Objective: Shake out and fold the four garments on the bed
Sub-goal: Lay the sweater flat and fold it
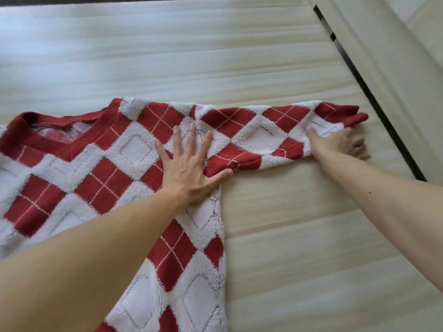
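While the left hand [189, 168] lies open, fingers spread, pinning the shoulder of the sweater [100, 178], the right hand [335, 142] grips the sleeve [263, 133] near its cuff. To fold well, I would keep the shoulder pinned and bring the sleeve across taut. The sweater lies flat on the bed [311, 236], collar away from the person, sleeve stretched rightward.

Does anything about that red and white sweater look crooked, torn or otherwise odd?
Nothing stands out. The sweater lies flat on the bed, its sleeve stretched sideways. The left hand presses flat near the shoulder; the right hand grips the sleeve near the cuff. No tears or stains show.
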Available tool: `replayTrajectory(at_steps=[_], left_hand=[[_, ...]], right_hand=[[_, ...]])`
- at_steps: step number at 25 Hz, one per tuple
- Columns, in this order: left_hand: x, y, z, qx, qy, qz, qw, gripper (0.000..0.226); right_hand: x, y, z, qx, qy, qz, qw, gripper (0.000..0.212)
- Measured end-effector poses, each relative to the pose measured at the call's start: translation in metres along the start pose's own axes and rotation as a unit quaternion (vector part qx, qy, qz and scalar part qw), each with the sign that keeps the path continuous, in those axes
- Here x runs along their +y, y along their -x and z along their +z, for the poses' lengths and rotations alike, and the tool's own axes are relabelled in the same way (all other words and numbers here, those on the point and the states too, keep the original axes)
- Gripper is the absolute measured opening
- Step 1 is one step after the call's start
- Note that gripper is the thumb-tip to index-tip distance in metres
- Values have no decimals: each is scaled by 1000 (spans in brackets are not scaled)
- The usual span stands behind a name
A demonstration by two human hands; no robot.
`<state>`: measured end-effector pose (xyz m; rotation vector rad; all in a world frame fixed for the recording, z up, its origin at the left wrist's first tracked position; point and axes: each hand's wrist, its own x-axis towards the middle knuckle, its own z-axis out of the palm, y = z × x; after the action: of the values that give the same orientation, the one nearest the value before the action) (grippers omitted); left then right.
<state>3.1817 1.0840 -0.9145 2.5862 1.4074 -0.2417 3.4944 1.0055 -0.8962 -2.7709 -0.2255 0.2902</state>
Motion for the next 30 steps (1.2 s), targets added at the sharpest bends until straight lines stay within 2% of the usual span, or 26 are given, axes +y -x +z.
replayTrajectory(at_steps=[2, 3, 5, 6, 8, 10, 12, 14, 16, 17, 18, 20, 21, 22, 23, 25, 27, 29, 30], left_hand=[[1, 1, -7, 2, 24, 8, 1000, 91], [2, 3, -11, 4, 31, 19, 999, 82], [7, 11, -19, -8, 37, 57, 998, 70], [8, 18, -23, -32, 52, 72, 996, 68], [7, 31, -34, -52, 125, 79, 988, 66], [-6, 49, -44, -7, 190, 48, 981, 65], [-39, 74, -47, 42, 206, -19, 977, 65], [-90, 100, -40, 55, 194, -109, 973, 66], [-152, 131, -27, 58, 137, -172, 974, 62], [-185, 150, -21, 66, 104, -193, 973, 57], [-211, 166, -16, 86, 84, -207, 971, 50], [-246, 191, -15, 143, 99, -234, 957, 29], [-256, 196, -15, 176, 110, -232, 950, 25], [-265, 198, -13, 194, 107, -209, 953, 32], [-271, 195, -14, 180, 90, -165, 966, 45], [-282, 181, -9, 88, 50, -86, 991, 66], [-292, 171, -12, 14, 79, -69, 994, 69], [-305, 182, -18, 42, 136, -81, 987, 68], [-315, 194, -22, 73, 148, -92, 982, 69]], right_hand=[[-14, 7, -7, 16, -81, -29, 996, 68], [-25, 16, -13, 12, -145, -45, 988, 57], [-58, 47, -38, 11, -269, -97, 958, 54], [-82, 69, -51, 9, -310, -151, 939, 55], [-135, 124, -78, -5, -376, -293, 879, 55], [-184, 190, -94, -16, -426, -430, 795, 49], [-213, 263, -88, -66, -440, -531, 721, 36], [-213, 330, -62, -168, -387, -587, 691, 32], [-190, 368, -19, -258, -260, -626, 689, 47], [-176, 379, 9, -270, -174, -648, 691, 58], [-163, 378, 33, -260, -77, -661, 700, 67], [-144, 368, 72, -241, 105, -641, 721, 69], [-138, 365, 86, -238, 169, -628, 722, 70], [-132, 363, 98, -234, 211, -622, 717, 72], [-127, 361, 105, -227, 233, -620, 714, 78], [-125, 360, 111, -215, 252, -613, 718, 88], [-132, 369, 107, -205, 237, -596, 740, 87], [-146, 398, 101, -173, 175, -609, 754, 78], [-156, 420, 99, -172, 138, -628, 746, 75]])
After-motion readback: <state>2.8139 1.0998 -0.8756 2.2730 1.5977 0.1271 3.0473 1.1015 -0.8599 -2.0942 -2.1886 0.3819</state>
